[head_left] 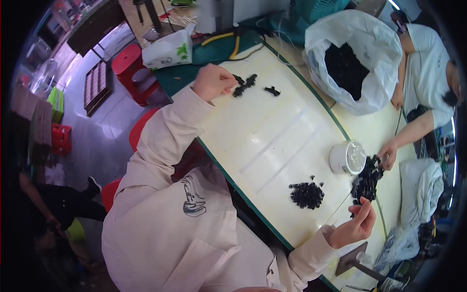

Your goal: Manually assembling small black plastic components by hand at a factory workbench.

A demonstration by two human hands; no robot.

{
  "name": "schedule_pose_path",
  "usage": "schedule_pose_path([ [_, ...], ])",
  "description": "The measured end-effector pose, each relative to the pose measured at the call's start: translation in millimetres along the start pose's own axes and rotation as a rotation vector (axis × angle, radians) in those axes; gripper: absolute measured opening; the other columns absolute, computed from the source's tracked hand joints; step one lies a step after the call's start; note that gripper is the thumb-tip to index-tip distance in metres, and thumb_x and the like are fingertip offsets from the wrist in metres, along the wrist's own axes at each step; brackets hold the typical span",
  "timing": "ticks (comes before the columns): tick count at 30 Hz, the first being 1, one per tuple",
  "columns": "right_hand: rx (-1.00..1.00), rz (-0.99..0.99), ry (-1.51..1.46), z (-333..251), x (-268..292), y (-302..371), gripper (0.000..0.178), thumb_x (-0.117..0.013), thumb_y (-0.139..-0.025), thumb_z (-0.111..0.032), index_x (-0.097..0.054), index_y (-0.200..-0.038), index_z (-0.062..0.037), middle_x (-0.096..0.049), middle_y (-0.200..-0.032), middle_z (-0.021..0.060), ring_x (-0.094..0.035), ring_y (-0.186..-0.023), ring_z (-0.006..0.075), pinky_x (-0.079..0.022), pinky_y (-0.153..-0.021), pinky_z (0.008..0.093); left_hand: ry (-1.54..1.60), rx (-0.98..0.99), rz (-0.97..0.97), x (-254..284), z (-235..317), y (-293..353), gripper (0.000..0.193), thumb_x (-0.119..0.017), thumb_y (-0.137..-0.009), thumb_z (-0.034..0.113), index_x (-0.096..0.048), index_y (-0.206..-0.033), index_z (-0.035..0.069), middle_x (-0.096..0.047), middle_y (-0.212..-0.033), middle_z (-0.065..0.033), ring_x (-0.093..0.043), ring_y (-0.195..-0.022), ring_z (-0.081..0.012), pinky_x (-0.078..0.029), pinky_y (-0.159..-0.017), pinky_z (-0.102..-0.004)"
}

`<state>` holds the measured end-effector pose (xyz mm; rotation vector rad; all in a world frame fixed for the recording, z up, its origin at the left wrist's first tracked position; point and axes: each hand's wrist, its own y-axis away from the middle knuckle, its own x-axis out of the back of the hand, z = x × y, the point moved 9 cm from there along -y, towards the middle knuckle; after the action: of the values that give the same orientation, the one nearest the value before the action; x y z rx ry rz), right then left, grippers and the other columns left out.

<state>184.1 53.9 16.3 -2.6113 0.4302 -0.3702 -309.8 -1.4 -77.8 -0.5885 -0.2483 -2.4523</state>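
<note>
Pale jacket (165, 233) cloth lies nearest the camera; its two sleeves lead to the hands. Left hand (212, 82): fingers drawn together, tips at the edge of a black cluster (246, 85) at the far left of the white tabletop (272, 138). Whether a piece is pinched cannot be told. Right hand (351, 229): raised, thumb and fingers curled close together, beside the near end of a large black heap (366, 185); any piece between the tips cannot be made out.

Surroundings: one loose black piece (272, 91) lies just right of the cluster. A smaller black pile (307, 195) sits left of the heap, apart from it. A white tub (337, 158) stands behind both. A co-worker's hand (388, 155) touches the heap's far side.

Step in hand, as judged: piece-by-piece handling of small black parts. Next move calls for a light fingertip pinch on a single part, clear of the co-worker's fingers.
</note>
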Motion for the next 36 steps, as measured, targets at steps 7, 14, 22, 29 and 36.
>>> schedule_pose_path([
  [7,0.005,0.13,0.068,0,39,-13,0.014,-0.056,-0.088,-0.008,-0.062,-0.086,0.0052,-0.065,-0.078,0.01,-0.05,-0.055,0.0094,-0.04,-0.054,0.0209,0.071,0.0,0.057,-1,26,14,0.02,-0.07,-0.079,0.02,-0.067,-0.085,0.001,-0.063,-0.067,-0.0023,-0.054,-0.05,-0.0064,-0.042,-0.044,-0.0201],
  [14,0.07,-0.132,0.628,30,42,-54,0.025,-0.069,-0.073,-0.004,-0.062,-0.097,-0.0028,-0.06,-0.099,0.0109,-0.058,-0.085,0.0224,-0.049,-0.066,0.0314,0.049,-0.1,-0.049,-47,73,41,0.015,-0.067,-0.082,0.015,-0.066,-0.089,0.002,-0.062,-0.07,-0.0008,-0.05,-0.052,-0.0045,-0.036,-0.045,-0.0171],
  [22,0.171,-0.203,0.756,71,16,-43,0.037,-0.073,-0.07,-0.011,-0.059,-0.104,-0.0031,-0.056,-0.101,0.0137,-0.053,-0.094,0.0306,-0.045,-0.079,0.0356,0.087,-0.293,-0.426,-163,138,66,0.01,-0.066,-0.081,0.008,-0.065,-0.086,-0.001,-0.062,-0.068,-0.0023,-0.052,-0.053,-0.0059,-0.039,-0.047,-0.0182],
  [29,0.235,-0.223,0.913,78,3,-40,0.04,-0.071,-0.07,-0.01,-0.059,-0.106,-0.0038,-0.053,-0.102,0.0118,-0.052,-0.091,0.0277,-0.045,-0.079,0.0348,-0.054,-0.462,-0.473,-178,136,80,0.006,-0.065,-0.078,0.001,-0.064,-0.083,-0.003,-0.062,-0.068,-0.007,-0.056,-0.053,-0.0093,-0.044,-0.049,-0.0201],
  [36,0.186,-0.371,0.826,72,-3,-28,0.029,-0.069,-0.068,-0.003,-0.061,-0.096,-0.0038,-0.059,-0.094,0.0071,-0.055,-0.085,0.0247,-0.046,-0.073,0.0336,-0.084,-0.42,-0.478,-177,130,80,0.005,-0.064,-0.079,0.0,-0.064,-0.083,-0.003,-0.061,-0.067,-0.0071,-0.057,-0.054,-0.01,-0.044,-0.05,-0.0206],
])
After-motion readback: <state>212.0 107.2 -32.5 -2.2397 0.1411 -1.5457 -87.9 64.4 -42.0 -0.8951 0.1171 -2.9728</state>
